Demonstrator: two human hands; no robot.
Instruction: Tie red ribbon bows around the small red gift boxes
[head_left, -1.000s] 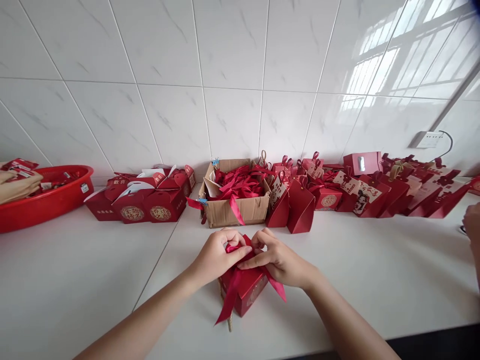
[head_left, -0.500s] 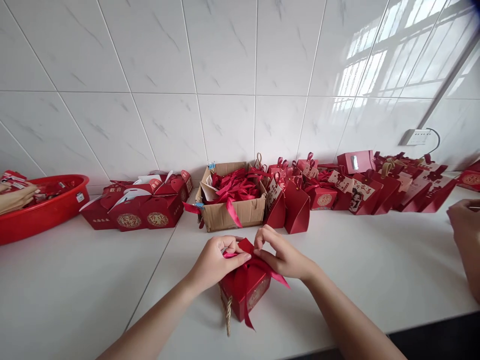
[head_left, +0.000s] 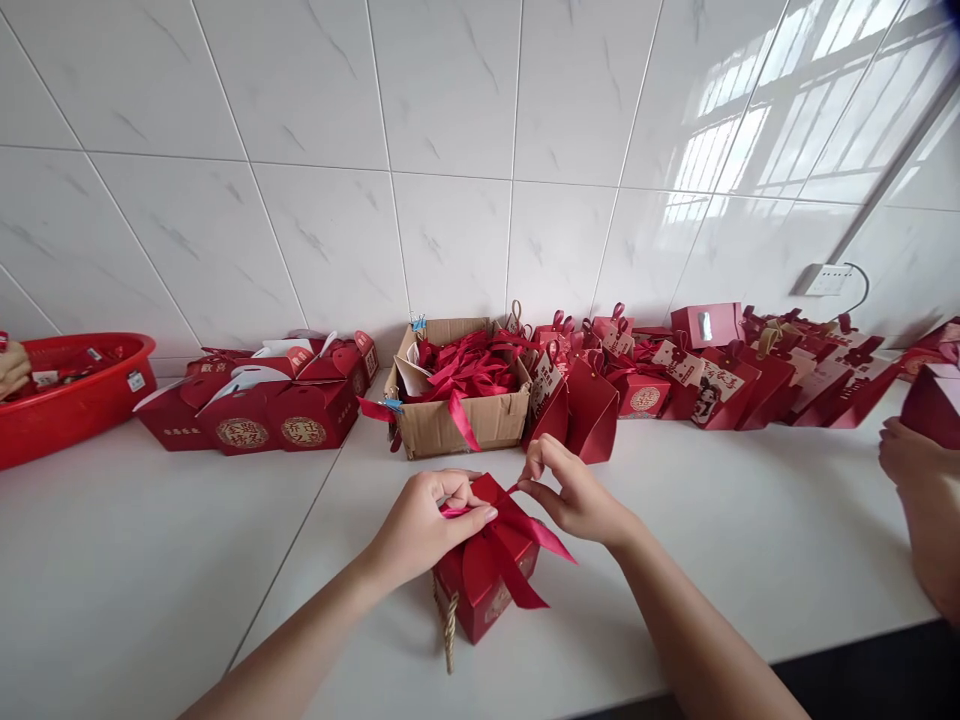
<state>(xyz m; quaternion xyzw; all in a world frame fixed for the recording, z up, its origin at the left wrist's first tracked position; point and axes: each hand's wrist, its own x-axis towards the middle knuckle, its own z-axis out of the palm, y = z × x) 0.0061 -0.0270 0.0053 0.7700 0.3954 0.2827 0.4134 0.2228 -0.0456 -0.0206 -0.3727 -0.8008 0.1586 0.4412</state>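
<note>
A small red gift box [head_left: 480, 598] with a gold emblem and a rope handle stands on the white counter in front of me. A red ribbon [head_left: 517, 545] runs across its top, its ends hanging down the front. My left hand [head_left: 424, 525] rests on the box top, fingers pinched on one part of the ribbon. My right hand [head_left: 574, 492] is just to the right of the box, thumb and fingers pinching the other part of the ribbon and drawing it taut.
A cardboard box [head_left: 450, 420] of red ribbons stands behind. Open red boxes [head_left: 247, 405] lie to its left, a red basin [head_left: 67, 400] at far left. Several finished red gift boxes [head_left: 712, 380] line the tiled wall. Another person's hand [head_left: 922, 490] holds a red box at the right edge.
My hands have drawn apart, the right one pulling the ribbon rightward. The ribbon ends have shifted down the box front. The other person's hand now has a red box.
</note>
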